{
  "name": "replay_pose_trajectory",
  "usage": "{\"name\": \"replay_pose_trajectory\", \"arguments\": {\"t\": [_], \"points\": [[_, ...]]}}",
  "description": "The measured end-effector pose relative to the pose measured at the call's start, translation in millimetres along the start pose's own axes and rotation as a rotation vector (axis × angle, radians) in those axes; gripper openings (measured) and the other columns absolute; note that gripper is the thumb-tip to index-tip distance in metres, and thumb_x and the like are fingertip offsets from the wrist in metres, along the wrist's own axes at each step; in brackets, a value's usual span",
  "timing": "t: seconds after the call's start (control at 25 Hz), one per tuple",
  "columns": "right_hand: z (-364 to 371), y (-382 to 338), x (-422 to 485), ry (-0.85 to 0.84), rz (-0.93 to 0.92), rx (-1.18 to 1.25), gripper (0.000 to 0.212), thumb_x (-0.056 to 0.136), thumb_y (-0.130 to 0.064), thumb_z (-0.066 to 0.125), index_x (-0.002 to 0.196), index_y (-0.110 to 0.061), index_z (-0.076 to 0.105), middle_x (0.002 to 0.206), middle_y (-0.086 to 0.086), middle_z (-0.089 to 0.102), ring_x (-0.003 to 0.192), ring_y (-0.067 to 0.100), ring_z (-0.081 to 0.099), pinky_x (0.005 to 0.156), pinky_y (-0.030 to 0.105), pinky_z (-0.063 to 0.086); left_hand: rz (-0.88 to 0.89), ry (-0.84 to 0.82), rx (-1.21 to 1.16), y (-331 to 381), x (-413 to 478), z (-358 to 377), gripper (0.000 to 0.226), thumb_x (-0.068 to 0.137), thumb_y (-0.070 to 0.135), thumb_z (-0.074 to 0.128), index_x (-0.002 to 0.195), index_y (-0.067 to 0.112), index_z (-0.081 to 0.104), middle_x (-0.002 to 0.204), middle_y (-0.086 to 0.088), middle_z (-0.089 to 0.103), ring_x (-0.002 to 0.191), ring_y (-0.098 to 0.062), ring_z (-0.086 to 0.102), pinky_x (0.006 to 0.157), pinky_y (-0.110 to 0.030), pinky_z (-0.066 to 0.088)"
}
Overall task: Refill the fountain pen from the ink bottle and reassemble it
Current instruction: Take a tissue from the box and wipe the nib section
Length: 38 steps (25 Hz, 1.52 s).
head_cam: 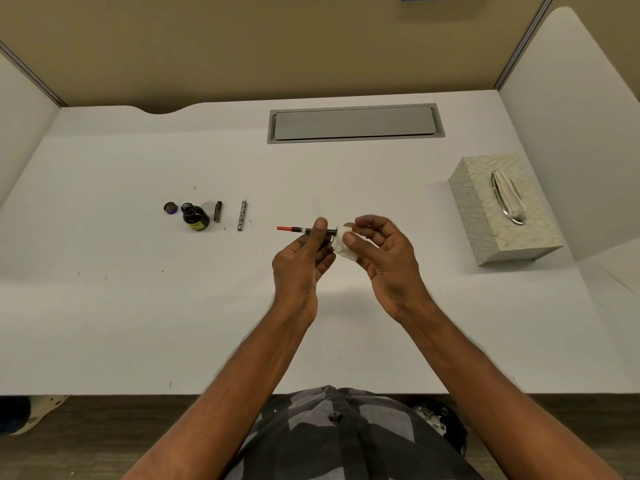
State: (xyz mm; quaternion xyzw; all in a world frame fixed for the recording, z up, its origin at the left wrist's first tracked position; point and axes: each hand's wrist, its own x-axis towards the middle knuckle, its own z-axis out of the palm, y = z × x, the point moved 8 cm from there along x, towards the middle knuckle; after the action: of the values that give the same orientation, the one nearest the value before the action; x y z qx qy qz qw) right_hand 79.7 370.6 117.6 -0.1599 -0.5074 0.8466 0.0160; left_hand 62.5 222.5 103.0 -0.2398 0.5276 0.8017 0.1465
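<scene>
My left hand [301, 261] pinches the pen's inner section [298, 229], a thin dark tube with a red-orange end pointing left, held level above the desk. My right hand [384, 258] presses a crumpled white tissue [343, 242] around the section's right end, so the nib is hidden. On the desk to the left stands the open ink bottle [194, 217], dark with a yellow label. Its cap [170, 207] lies just left of it. A short dark pen part [218, 211] and a patterned silver pen barrel [242, 215] lie to the bottle's right.
A patterned tissue box [502, 209] sits at the right of the white desk [138, 306]. A grey cable hatch [355, 123] is set in the desk's far side. Partition walls close in the back and both sides.
</scene>
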Motion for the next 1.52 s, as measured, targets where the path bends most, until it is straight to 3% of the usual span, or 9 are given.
{"name": "replay_pose_trajectory", "arguments": {"t": [0.24,0.32,0.48,0.76,0.88,0.96,1.12,1.36,1.52], "points": [[5,-23,-9,0.006,-0.314,-0.425,0.033,0.091,-0.003,0.076,0.118,-0.011,0.058,0.104,0.006,0.075,0.1,0.014,0.074,0.085,0.023,0.057,-0.03,0.034,0.008,-4,-1,-3,0.035,0.082,0.04,0.08,0.091,0.007,0.078,0.08,-0.001,0.074,0.079,-0.015,0.072,0.079,-0.027,0.058],[1,-20,-8,0.029,-0.274,-0.365,0.036,0.091,-0.001,0.076,0.12,-0.011,0.057,0.103,0.008,0.076,0.1,0.019,0.074,0.086,0.027,0.058,-0.007,-0.003,-0.002,-3,-3,-1,0.028,0.086,0.033,0.078,0.094,0.007,0.077,0.087,-0.004,0.076,0.086,-0.018,0.073,0.082,-0.028,0.057],[-6,1,0,0.08,0.049,0.151,0.041,0.091,0.007,0.068,0.123,-0.014,0.056,0.095,0.008,0.075,0.09,0.022,0.074,0.085,0.034,0.059,0.134,-0.111,0.021,10,-5,11,0.012,0.093,0.018,0.07,0.094,0.008,0.077,0.095,-0.009,0.078,0.097,-0.022,0.074,0.09,-0.031,0.058],[-9,-19,-2,0.056,-0.223,-0.258,0.037,0.091,0.002,0.074,0.12,-0.014,0.059,0.093,0.002,0.077,0.095,0.018,0.075,0.085,0.03,0.058,0.07,-0.002,0.057,3,-8,2,0.018,0.088,0.031,0.076,0.083,0.014,0.077,0.073,0.002,0.072,0.077,-0.015,0.069,0.079,-0.028,0.058],[-22,-12,3,0.121,-0.132,-0.056,0.033,0.091,0.004,0.071,0.116,-0.014,0.062,0.095,0.005,0.074,0.098,0.023,0.073,0.093,0.044,0.059,0.083,0.021,0.035,6,-9,-2,0.019,0.087,0.031,0.077,0.083,0.013,0.077,0.073,0.001,0.073,0.078,-0.015,0.071,0.08,-0.027,0.059],[-29,-8,3,0.126,-0.059,0.081,0.033,0.091,0.008,0.068,0.117,-0.011,0.061,0.1,0.009,0.072,0.098,0.024,0.073,0.089,0.04,0.061,0.091,0.029,0.017,7,-8,-4,0.018,0.087,0.03,0.078,0.083,0.012,0.077,0.076,0.0,0.074,0.08,-0.015,0.072,0.081,-0.027,0.059],[-18,-4,-2,0.017,0.019,0.058,0.032,0.091,0.003,0.071,0.117,-0.013,0.062,0.104,0.007,0.072,0.1,0.02,0.073,0.088,0.034,0.06,0.108,0.011,0.037,4,-10,-3,0.017,0.087,0.027,0.077,0.087,0.011,0.077,0.081,-0.002,0.076,0.082,-0.015,0.072,0.084,-0.028,0.058],[-11,1,-1,0.012,0.05,0.064,0.035,0.09,0.007,0.069,0.117,-0.013,0.06,0.09,0.0,0.068,0.085,0.014,0.072,0.079,0.029,0.059,0.149,-0.029,0.104,4,-12,2,0.016,0.09,0.029,0.075,0.086,0.013,0.079,0.082,-0.002,0.077,0.081,-0.013,0.072,0.084,-0.029,0.058],[-19,2,1,0.05,0.072,0.092,0.042,0.09,0.008,0.068,0.125,-0.013,0.058,0.089,0.0,0.065,0.088,0.018,0.07,0.081,0.028,0.06,0.208,-0.031,0.18,4,-15,5,0.021,0.091,0.028,0.074,0.096,0.007,0.078,0.083,0.0,0.078,0.085,-0.015,0.075,0.085,-0.031,0.06]]}}
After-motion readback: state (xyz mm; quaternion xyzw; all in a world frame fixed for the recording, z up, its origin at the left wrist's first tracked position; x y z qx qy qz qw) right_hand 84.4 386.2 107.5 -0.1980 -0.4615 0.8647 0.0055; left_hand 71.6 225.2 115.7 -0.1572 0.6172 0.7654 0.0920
